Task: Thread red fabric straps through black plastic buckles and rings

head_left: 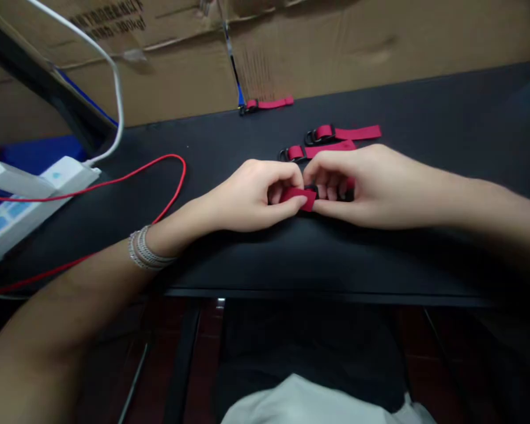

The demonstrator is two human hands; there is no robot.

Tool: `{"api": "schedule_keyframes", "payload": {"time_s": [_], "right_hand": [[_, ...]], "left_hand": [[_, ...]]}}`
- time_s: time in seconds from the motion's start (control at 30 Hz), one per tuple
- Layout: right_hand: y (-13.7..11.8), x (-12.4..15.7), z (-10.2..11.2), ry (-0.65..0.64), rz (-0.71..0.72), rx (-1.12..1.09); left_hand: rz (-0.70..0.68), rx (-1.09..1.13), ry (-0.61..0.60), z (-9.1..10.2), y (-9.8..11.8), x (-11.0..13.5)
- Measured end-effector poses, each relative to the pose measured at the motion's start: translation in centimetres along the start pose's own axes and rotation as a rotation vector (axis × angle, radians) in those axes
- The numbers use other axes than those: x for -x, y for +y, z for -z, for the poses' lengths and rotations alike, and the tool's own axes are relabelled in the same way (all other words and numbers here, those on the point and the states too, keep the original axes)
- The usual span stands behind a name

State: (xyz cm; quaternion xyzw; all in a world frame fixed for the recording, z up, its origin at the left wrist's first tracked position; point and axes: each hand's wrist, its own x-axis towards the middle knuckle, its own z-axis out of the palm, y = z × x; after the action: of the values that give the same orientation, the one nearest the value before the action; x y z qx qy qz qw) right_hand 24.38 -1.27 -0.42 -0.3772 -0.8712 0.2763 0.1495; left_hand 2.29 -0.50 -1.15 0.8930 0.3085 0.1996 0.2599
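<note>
The black table (424, 100) carries a red ringed strap (351, 133) near its middle, a second ringed strap (322, 151) just beside it, a third red strap (269, 104) at the far edge, and a looping red cable (176, 176) at the left.

Brightness: dim room, the black table (380, 259) softly lit from above and ahead
Shadows: soft dark patch on the near side of the left hand (251, 197) and right hand (357, 185); under the table nearly black
Glare: faint sheen on the white cable (115, 76)
Blur: cardboard (335, 47) behind is soft, its print smeared; the red strap (301, 197) is fuzzy
Edges: forearms stretched and bowed at the corners
</note>
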Motion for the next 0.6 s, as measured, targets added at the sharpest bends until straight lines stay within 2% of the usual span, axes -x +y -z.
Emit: {"api": "schedule_keyframes", "payload": {"time_s": [0.6], "right_hand": [[0.24,-0.07,0.15,0.025,0.032,0.075]], "left_hand": [[0.007,-0.052,-0.041,0.17,0.20,-0.07]]}}
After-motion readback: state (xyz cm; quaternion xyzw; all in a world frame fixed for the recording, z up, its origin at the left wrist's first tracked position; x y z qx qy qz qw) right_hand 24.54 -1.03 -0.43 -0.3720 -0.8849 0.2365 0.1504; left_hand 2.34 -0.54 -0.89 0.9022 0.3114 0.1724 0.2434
